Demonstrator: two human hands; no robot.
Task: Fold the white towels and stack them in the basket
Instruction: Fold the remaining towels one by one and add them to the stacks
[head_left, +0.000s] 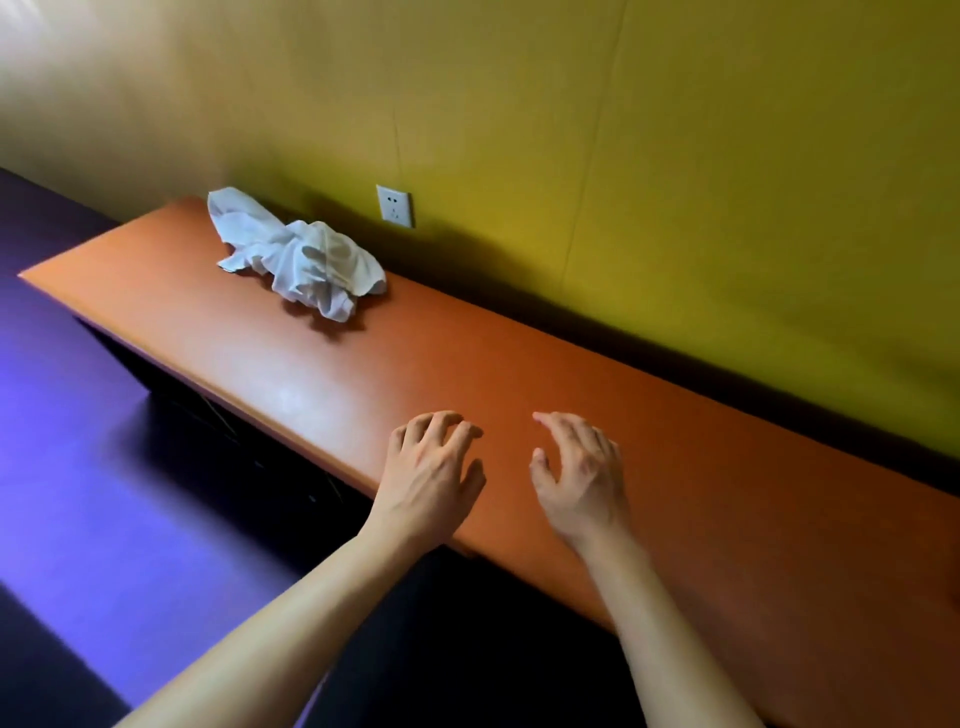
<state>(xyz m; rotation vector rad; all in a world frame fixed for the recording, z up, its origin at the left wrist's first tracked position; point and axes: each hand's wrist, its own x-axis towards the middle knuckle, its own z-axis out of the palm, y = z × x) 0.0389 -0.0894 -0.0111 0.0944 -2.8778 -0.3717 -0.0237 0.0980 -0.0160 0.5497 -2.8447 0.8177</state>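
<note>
towels: i see a crumpled white towel heap (301, 254) near the table's (571, 415) far left end, beside the wall edge.
left hand (434, 480): empty, fingers curled loosely, over the near edge.
right hand (582, 475): empty, fingers spread, just beside it.
basket: not in view.
step: i judge no fold begun.
next: reach left to the heap, pull one towel free.

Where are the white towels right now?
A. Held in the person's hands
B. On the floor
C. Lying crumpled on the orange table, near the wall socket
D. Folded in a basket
C: the white towels lie in a crumpled heap on the orange table near the wall socket, while the left hand and right hand are empty.
</note>
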